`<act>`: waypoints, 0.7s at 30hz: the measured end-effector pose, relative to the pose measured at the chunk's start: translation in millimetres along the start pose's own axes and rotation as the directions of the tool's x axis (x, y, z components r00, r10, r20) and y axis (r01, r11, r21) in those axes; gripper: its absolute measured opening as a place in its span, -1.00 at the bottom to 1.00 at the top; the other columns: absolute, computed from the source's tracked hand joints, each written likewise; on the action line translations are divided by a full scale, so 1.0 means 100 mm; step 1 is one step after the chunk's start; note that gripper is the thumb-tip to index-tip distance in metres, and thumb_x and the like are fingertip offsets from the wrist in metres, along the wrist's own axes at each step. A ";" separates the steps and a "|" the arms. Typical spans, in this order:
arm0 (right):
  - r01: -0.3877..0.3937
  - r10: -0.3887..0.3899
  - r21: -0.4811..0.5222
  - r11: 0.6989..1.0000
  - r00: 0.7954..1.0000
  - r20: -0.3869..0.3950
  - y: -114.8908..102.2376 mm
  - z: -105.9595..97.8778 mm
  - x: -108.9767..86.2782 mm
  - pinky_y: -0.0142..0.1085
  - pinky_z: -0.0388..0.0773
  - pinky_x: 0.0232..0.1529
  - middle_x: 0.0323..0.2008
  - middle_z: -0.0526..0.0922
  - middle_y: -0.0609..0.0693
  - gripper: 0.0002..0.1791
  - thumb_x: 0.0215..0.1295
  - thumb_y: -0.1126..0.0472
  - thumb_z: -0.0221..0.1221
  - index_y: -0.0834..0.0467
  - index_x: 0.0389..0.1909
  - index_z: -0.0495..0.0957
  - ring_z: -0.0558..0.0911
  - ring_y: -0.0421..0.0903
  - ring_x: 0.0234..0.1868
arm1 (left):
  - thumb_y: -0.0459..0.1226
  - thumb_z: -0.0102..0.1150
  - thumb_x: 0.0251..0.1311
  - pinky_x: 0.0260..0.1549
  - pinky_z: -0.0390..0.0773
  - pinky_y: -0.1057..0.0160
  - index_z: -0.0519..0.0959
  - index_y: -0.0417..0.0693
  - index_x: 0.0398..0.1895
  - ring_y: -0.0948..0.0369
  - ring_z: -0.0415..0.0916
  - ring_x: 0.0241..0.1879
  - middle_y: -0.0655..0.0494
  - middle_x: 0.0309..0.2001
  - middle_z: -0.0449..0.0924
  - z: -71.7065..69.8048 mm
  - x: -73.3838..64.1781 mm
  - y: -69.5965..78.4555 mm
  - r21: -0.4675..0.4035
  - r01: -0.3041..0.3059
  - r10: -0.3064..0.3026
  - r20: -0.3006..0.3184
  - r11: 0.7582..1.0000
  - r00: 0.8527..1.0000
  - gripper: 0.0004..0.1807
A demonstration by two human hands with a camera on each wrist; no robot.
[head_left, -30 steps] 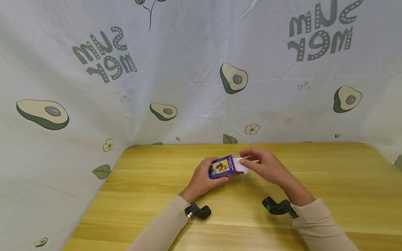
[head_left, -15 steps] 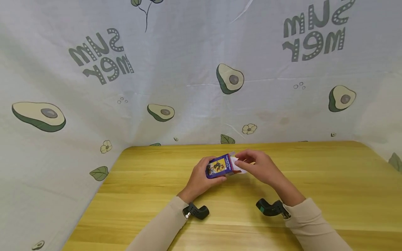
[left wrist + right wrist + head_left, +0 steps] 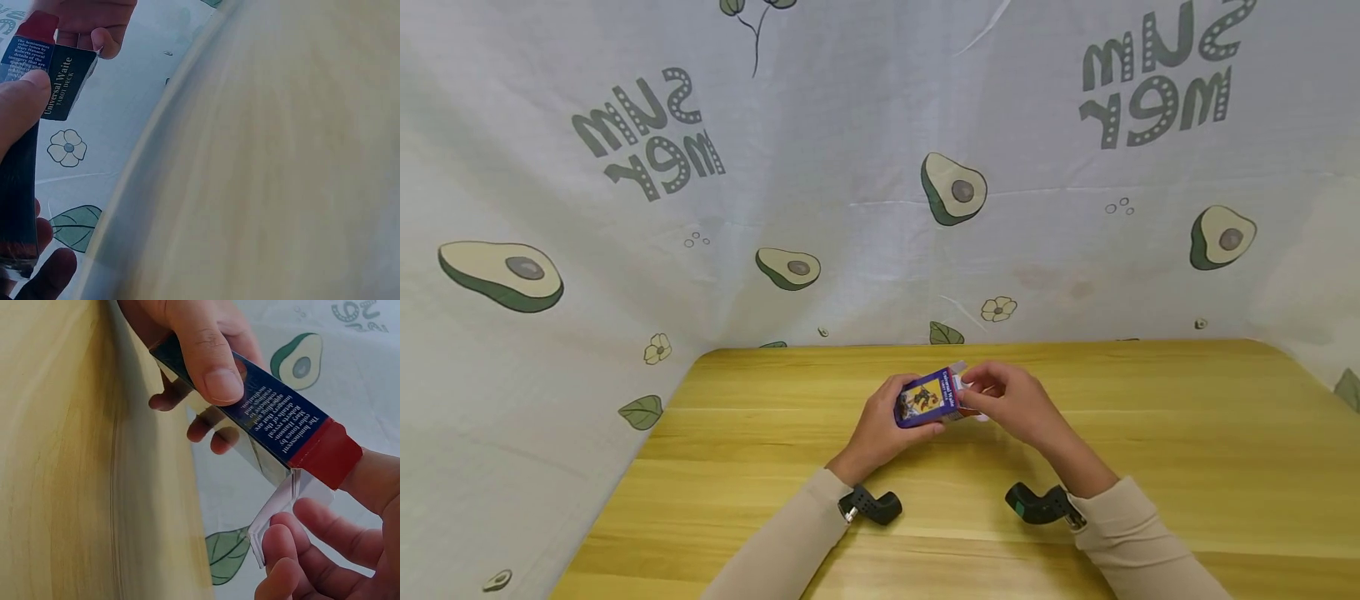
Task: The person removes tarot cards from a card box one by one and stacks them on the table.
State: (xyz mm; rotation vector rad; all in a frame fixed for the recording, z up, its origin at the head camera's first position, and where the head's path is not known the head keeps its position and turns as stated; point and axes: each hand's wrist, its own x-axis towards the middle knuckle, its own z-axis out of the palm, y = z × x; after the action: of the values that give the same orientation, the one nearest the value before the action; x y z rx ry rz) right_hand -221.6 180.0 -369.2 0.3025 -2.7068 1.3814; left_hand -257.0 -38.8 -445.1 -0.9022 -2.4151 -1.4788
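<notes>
A purple-blue tarot deck box (image 3: 925,398), with a yellow picture on its face, is held slightly tilted above the table. My left hand (image 3: 874,429) grips its closed end, and in the right wrist view the left thumb (image 3: 219,378) lies along the narrow printed side. The far end is unfolded, with a red side flap (image 3: 328,453) and a pale large flap (image 3: 275,506) sticking out. At that end my right hand (image 3: 1015,404) has its fingers curled around the pale flap, fingertips against its edge. Whatever lies inside the box is hidden.
Below the hands stretches a yellow wooden table (image 3: 760,475). Behind it and at the sides hangs a white cloth (image 3: 865,275) printed with avocados. A black wrist camera mount (image 3: 872,505) sits on the left cuff, another mount (image 3: 1041,504) on the right cuff.
My right hand has moved slightly left, closer to the box's opened end, and its fingers now cover more of the pale flap. My left hand keeps its grip on the box.
</notes>
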 end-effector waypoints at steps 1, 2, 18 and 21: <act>-0.004 0.004 0.000 1.000 1.000 -0.003 0.00 0.01 0.00 -0.28 0.54 -0.33 -0.33 0.62 0.03 -0.67 0.23 0.10 0.29 0.25 -0.11 0.58 0.58 -0.08 -0.34 | -0.03 0.45 0.00 -0.01 0.48 0.24 0.33 0.01 0.26 0.25 0.42 -0.03 0.15 0.07 0.45 0.00 0.00 0.00 0.001 -0.002 0.002 0.000 1.000 1.000 -0.24; -0.008 0.008 -0.003 1.000 1.000 -0.006 0.00 0.01 0.00 -0.29 0.54 -0.33 -0.33 0.62 0.03 -0.68 0.23 0.11 0.29 0.25 -0.11 0.58 0.58 -0.08 -0.34 | -0.03 0.44 0.01 -0.01 0.48 0.24 0.33 0.00 0.26 0.25 0.42 -0.03 0.14 0.07 0.45 0.00 0.00 0.01 0.002 -0.004 0.004 0.001 1.000 1.000 -0.24; -0.029 0.029 -0.013 0.999 0.999 -0.024 0.05 0.06 0.01 -0.34 0.51 -0.40 -0.39 0.59 0.02 -0.75 0.21 0.19 0.28 0.26 -0.18 0.55 0.53 -0.08 -0.38 | -0.03 0.47 -0.04 0.00 0.46 0.26 0.27 0.03 0.25 0.23 0.37 -0.02 0.14 0.08 0.37 0.00 0.01 0.07 -0.013 0.030 -0.030 0.052 0.999 0.998 -0.20; -0.037 0.036 -0.013 0.999 0.999 -0.020 0.05 0.06 0.01 -0.35 0.50 -0.41 -0.39 0.58 0.02 -0.76 0.21 0.19 0.28 0.25 -0.19 0.55 0.51 -0.08 -0.38 | -0.03 0.47 -0.04 0.00 0.46 0.26 0.27 0.02 0.25 0.23 0.37 -0.03 0.14 0.08 0.37 0.00 0.00 0.06 -0.005 0.028 -0.027 0.050 1.000 0.998 -0.19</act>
State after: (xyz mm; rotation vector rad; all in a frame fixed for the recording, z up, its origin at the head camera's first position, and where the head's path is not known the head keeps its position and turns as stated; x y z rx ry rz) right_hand -223.7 177.7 -376.8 0.2380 -2.7178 1.3671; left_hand -253.9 -36.4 -440.8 -0.9211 -2.4692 -1.4903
